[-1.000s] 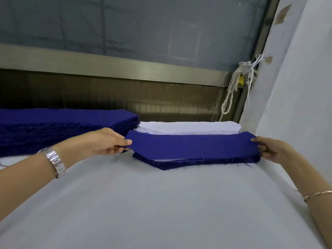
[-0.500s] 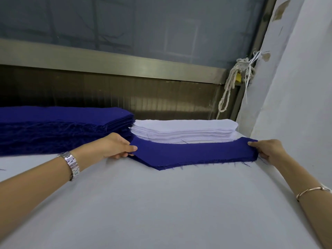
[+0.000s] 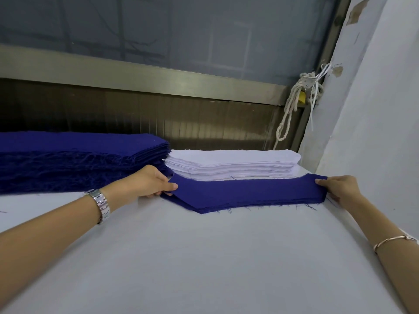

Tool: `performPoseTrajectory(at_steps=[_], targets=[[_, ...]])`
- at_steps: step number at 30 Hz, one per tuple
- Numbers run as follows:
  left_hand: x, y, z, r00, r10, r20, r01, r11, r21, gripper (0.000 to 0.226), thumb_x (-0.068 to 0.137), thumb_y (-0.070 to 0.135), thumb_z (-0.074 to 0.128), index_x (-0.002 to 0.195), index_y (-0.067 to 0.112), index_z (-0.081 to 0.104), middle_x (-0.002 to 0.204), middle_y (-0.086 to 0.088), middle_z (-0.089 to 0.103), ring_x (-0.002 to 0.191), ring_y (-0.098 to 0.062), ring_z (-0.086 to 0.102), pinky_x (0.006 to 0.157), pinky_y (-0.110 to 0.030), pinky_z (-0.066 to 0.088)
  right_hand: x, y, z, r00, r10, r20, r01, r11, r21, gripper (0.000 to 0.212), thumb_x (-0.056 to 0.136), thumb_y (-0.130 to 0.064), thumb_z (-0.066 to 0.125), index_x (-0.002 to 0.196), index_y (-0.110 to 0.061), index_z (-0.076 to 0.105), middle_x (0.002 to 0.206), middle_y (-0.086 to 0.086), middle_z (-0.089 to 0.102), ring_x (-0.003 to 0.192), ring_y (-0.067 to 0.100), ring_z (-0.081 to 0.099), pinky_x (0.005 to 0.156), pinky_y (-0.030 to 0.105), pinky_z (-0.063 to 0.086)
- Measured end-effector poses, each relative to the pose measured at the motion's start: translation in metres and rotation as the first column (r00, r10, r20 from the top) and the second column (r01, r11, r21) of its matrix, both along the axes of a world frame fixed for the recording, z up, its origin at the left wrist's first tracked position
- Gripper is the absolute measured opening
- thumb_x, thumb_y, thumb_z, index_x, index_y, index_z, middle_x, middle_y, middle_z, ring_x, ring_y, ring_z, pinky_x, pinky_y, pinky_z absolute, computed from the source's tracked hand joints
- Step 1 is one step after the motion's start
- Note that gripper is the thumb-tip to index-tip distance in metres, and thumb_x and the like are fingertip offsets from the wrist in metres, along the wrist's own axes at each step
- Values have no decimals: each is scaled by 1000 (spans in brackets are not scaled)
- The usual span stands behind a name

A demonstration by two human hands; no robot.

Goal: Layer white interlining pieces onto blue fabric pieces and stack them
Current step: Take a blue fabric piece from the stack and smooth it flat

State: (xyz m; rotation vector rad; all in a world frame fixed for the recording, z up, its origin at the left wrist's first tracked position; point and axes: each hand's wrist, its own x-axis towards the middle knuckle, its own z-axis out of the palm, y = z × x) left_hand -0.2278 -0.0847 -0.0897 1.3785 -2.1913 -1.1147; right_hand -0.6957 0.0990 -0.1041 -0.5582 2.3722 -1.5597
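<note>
Blue fabric piece [image 3: 244,192] lies flat on the white table [image 3: 204,257], long and narrow, with an angled point at its near left and loose threads along its near edge. That edge shows more than one layer, though how many cannot be made out.

The left hand [image 3: 152,181] pinches the left end, thumb on top and fingers curled under the cloth. The right hand [image 3: 337,189] pinches the right end in the same way, thumb over the corner. The hands are well apart, one at each end, both forearms reaching forward from the near corners. A metal watch [image 3: 101,203] sits on the left wrist and a thin bangle [image 3: 394,242] on the right.

Just behind the piece rests the white interlining stack [image 3: 231,163], its near bottom edge hidden by the blue cloth. To its left, touching it, is a taller blue fabric stack [image 3: 74,159] with a ragged front, cut off by the frame's left edge.

Beyond, a knotted rope [image 3: 292,109] hangs with a small yellow padlock [image 3: 302,97] beside the pale wall [image 3: 374,109].
</note>
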Motion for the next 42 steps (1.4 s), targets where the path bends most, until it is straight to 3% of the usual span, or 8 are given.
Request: performPoseTrajectory(at_steps=[10, 15, 17, 21, 25, 29, 33, 42], targets=[[6, -6, -11, 999, 24, 48, -15, 985, -170, 30, 78, 47, 80, 55, 28, 76, 56, 10, 68, 56, -4, 55, 55, -17, 42, 11, 1, -2, 969, 41, -244, -8, 991, 136, 54, 83, -8, 78, 42, -13, 44, 35, -1, 38, 47, 25, 34, 50, 29, 29], [6, 0, -12, 991, 54, 121, -13, 948, -317, 34, 79, 48, 78, 65, 17, 77, 65, 2, 72, 68, -13, 67, 55, -19, 48, 17, 4, 2, 950, 51, -309, 8, 982, 188, 38, 84, -9, 77, 52, -4, 56, 52, 10, 51, 52, 27, 43, 57, 31, 37], [8, 6, -11, 982, 74, 171, 1, 916, -402, 44, 81, 50, 75, 66, 9, 75, 66, -5, 72, 68, -20, 68, 52, -20, 46, 20, 5, 3, 940, 48, -337, 24, 978, 207, 21, 84, -10, 77, 72, 6, 70, 68, 21, 65, 61, 31, 51, 65, 34, 42], [9, 17, 2, 949, 124, 289, 43, 860, -509, 47, 84, 49, 73, 70, 5, 70, 69, -9, 70, 69, -23, 67, 68, -36, 58, 29, 7, 8, 931, 5, -366, 89, 967, 239, 42, 84, -15, 79, 119, 4, 66, 117, 24, 67, 104, 40, 61, 89, 44, 49], [12, 30, 14, 941, 163, 297, 58, 786, -615, 38, 87, 43, 72, 73, 8, 67, 67, -5, 65, 68, -22, 65, 68, -37, 57, 45, 9, 16, 884, 26, -466, 143, 935, 325, 48, 89, -13, 71, 133, -1, 57, 130, 21, 61, 119, 41, 55, 94, 45, 46], [27, 40, 27, 967, 147, 210, 53, 690, -722, 36, 91, 44, 67, 72, 13, 62, 58, 3, 58, 59, -14, 58, 61, -32, 52, 79, -3, 31, 790, 81, -608, 88, 966, 244, 32, 93, -11, 62, 124, -5, 63, 116, 16, 69, 101, 36, 61, 83, 40, 48], [52, 44, 44, 983, 145, 116, 3, 610, -792, 31, 94, 42, 63, 73, 19, 59, 56, 7, 56, 59, -13, 58, 63, -35, 55, 136, -33, 39, 667, 239, -706, -151, 971, 186, 13, 94, -14, 65, 103, -9, 73, 97, 9, 72, 78, 18, 58, 75, 31, 45], [131, 19, 63, 962, 273, 8, -123, 459, -880, 15, 97, 36, 58, 92, 23, 64, 82, 9, 59, 81, -11, 50, 64, -28, 39, 266, -119, 67, 565, 507, -650, -529, 828, 186, 12, 95, -17, 65, 84, -21, 70, 74, -8, 64, 70, 6, 60, 62, 23, 49]])
